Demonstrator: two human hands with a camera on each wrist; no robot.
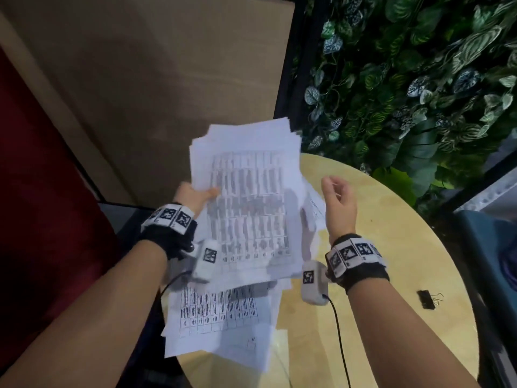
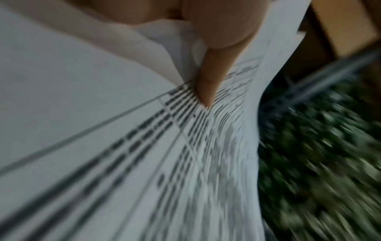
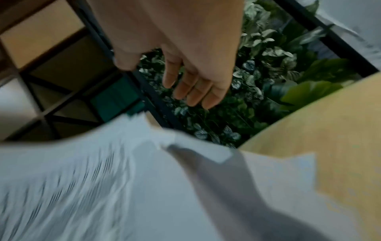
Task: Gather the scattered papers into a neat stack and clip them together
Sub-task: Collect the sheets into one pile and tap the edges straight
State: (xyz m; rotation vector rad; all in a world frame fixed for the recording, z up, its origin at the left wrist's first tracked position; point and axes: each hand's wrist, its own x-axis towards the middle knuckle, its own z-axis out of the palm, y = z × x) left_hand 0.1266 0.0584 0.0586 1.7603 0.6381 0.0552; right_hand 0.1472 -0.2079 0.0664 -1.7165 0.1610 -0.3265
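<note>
My left hand (image 1: 195,196) grips a loose bundle of printed white papers (image 1: 249,197) by its left edge and holds it up above the round table. In the left wrist view the thumb (image 2: 208,88) presses on the top sheet of the papers (image 2: 144,163). More printed sheets (image 1: 221,317) lie on the table below the bundle. My right hand (image 1: 337,197) hovers just right of the bundle, fingers relaxed and holding nothing; in the right wrist view its fingers (image 3: 193,88) hang above the papers (image 3: 103,187). A black binder clip (image 1: 426,299) lies on the table at the right.
The round light wooden table (image 1: 377,247) fills the lower right. A wall of green leaves (image 1: 419,79) stands behind it, a brown cardboard panel (image 1: 140,79) at the back left, and a red surface (image 1: 33,191) at the left. Black cables (image 1: 340,331) hang from the wrist cameras.
</note>
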